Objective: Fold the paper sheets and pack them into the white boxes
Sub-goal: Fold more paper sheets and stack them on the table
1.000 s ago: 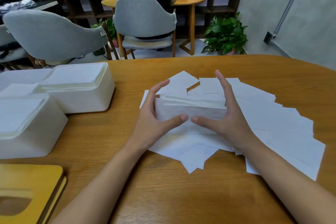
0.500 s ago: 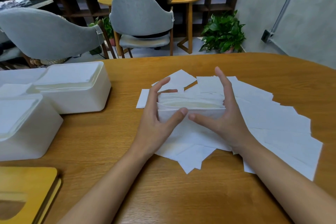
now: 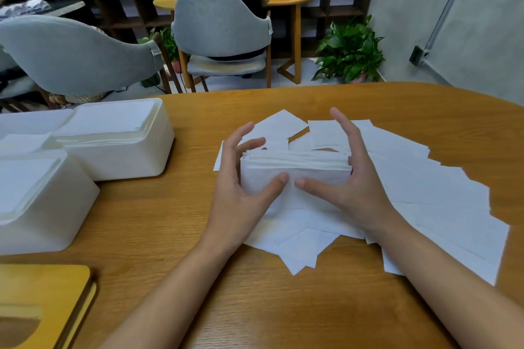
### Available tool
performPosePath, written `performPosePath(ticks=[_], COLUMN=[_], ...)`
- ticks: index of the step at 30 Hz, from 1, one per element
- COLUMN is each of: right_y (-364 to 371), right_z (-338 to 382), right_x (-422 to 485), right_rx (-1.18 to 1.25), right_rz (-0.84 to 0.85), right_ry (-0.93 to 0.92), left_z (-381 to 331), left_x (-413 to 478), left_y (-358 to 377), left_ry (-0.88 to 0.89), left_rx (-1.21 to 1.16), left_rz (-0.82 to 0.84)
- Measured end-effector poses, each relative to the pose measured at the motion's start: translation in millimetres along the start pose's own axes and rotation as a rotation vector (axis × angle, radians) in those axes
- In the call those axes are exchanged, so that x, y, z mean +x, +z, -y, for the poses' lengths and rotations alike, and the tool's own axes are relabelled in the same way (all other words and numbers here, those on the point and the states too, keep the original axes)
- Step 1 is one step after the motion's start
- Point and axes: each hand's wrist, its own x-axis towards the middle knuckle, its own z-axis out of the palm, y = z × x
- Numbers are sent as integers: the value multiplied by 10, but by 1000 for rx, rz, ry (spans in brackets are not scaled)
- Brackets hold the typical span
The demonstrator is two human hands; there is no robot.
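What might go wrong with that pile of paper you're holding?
The stack of folded sheets is just squeezed between the left hand and right hand, so middle ones might slip out onto the loose sheets. The nearer white box and farther white box already look full, so it may not fit.

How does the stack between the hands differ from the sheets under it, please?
The stack is squared into a thick block; the sheets lie fanned out and overlapping. The left hand and right hand grip the stack's ends; the sheets just lie flat on the table. Both are white paper.
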Motion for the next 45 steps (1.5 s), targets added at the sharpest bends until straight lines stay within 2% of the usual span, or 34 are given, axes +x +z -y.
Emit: performPosePath(ticks=[5,11,15,18,25,34,39,45], right_y=[29,-2,-64,-59,349,1310,1875,2699], right_z=[-21,46,158,309,649,1252,1517,1768], right_x=[2,29,1,-48,-116,-47,96,638], right_rx=[-9,-18,218,184,102,150,200,100], right_rz=[-6,3,167,269,194,237,316,348], right_ry=[-8,45,125,113,68,20,9,-4], left_z=[19,11,-60,-157,-513,-648,-695,-625], left_x=[-12,89,131,102,-139,-398,-459,-149], left_y=[47,-140,-303,-502,-1164,-2276,-2884,-3690], left_ry=[-3,-135,-186,-209,-209,-171,-183,-233], left_rx=[38,-108,-86,-33,136,222,308,366], left_rz=[40,175,120,134,178,2,-71,-216])
